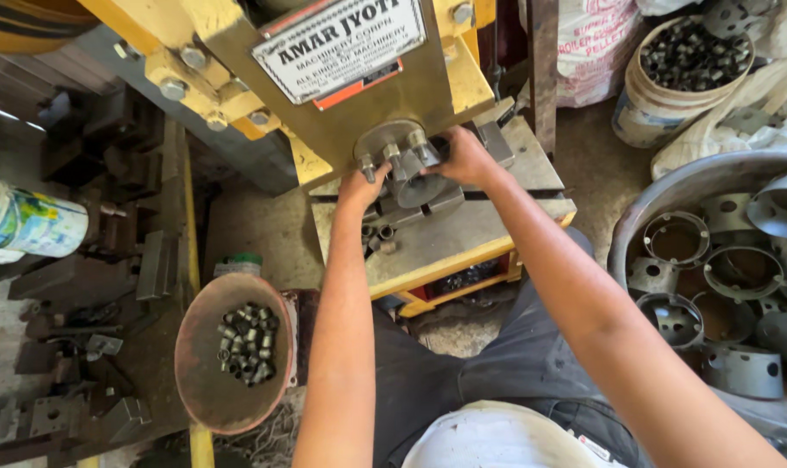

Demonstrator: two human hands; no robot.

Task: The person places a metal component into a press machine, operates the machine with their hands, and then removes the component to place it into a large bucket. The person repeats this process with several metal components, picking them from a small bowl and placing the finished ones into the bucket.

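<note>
**Both hands at the die of a yellow press**

Left hand [359, 184] reaches up to the left of the round grey ram head [396, 146], fingers curled under it; what it grips, if anything, is hidden, cannot tell. Right hand [465, 156] sits on the right side of the ram head, fingers bent over the dark die block [419, 192] beneath; whether it holds a piece is also hidden. The die block rests on the grey press table [445, 236], just under the ram. A few small metal sleeves [378, 236] lie loose on the table near the left hand. More of these small cylinders [248, 342] sit in a rusty round pan [204, 381] at lower left, and a white bucket [645, 104] at upper right is full of them. A big metal basin [662, 195] on the right holds perforated steel rings [676, 239].

Judgement: sleeves look light, rigid, smooth, likely oily; best pinched by the sides with 2 fingertips
</note>
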